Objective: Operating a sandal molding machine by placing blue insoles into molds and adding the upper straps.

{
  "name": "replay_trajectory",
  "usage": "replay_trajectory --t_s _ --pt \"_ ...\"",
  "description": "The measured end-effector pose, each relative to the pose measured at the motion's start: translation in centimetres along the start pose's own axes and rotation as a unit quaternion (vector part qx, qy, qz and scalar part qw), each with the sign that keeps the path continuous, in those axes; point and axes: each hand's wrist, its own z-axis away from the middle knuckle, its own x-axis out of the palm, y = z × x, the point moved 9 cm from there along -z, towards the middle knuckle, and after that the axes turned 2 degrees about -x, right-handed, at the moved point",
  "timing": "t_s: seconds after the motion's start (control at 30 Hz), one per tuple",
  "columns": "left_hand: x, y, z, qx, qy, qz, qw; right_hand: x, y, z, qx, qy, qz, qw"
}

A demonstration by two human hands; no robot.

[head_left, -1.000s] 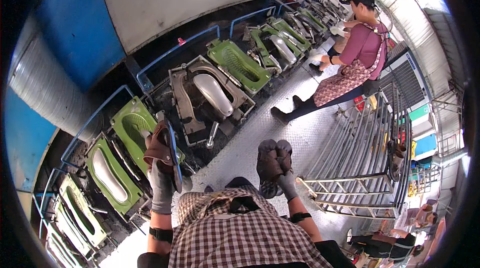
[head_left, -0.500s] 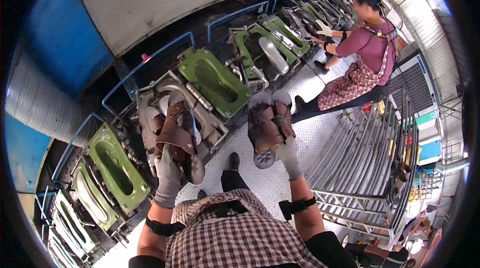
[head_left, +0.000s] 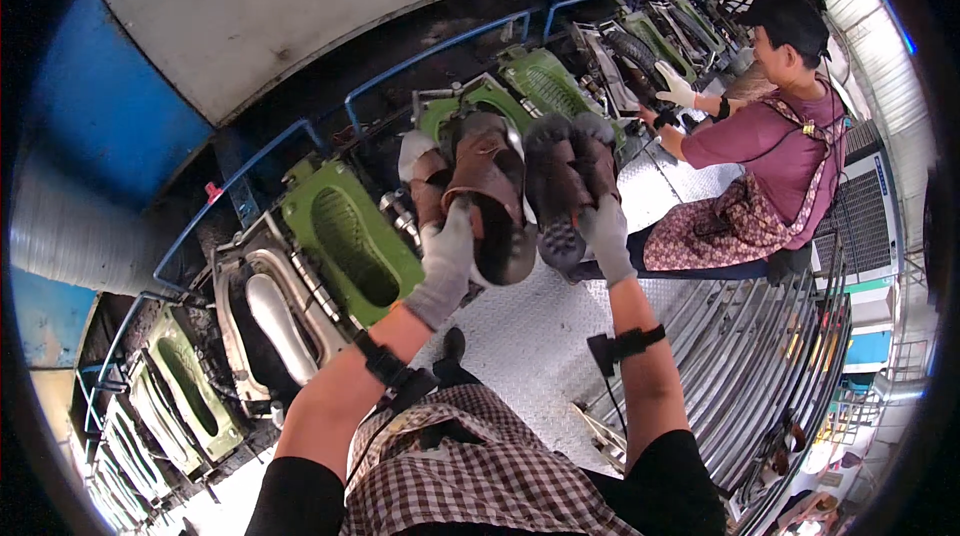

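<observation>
My left hand (head_left: 448,258), in a grey glove, is closed on a pair of brown strapped sandals (head_left: 488,164) with greyish soles. Gloved likewise, my right hand (head_left: 605,232) grips another pair of brown sandals (head_left: 557,171), whose knobbly dark grey underside partly shows. Both pairs are held up side by side in front of me, nearly touching. Behind them lies a green sole mould (head_left: 437,119), partly covered by the sandals. Nearer my left forearm are an open green mould (head_left: 345,236) and a metal mould with a silver foot form (head_left: 277,321).
Several more moulds (head_left: 185,376) continue along the row at left, behind blue rails (head_left: 240,176). A co-worker (head_left: 760,136) in a patterned apron bends over moulds at the far right. A metal bar rack (head_left: 740,366) stands at right on the patterned metal floor (head_left: 545,356).
My left hand has moved right and up, bringing its sandals close beside the right pair. The right hand's sandals are also higher. The view has shifted along the mould row.
</observation>
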Motion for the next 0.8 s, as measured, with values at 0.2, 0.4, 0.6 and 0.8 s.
replay_trajectory --t_s 0.2,0.4,0.6,0.8 --pt "7.7 -8.9 -11.1 -0.115 -0.025 -0.093 0.989 1.8 -1.4 -15.2 0.049 -0.043 0.043 0.997" --pt "9.0 -11.1 -14.0 -0.171 -0.07 -0.009 0.983 3.2 1.2 -15.4 0.038 0.028 -0.138 0.989" --pt "7.6 -3.7 -7.9 -0.12 -0.226 0.055 0.965 0.7 -12.6 -3.2 -0.188 -0.029 -0.215 0.958" --pt "-1.1 2.8 3.0 -0.102 -0.203 0.042 0.973 9.2 -17.3 6.0 0.032 -0.243 -0.555 0.795"
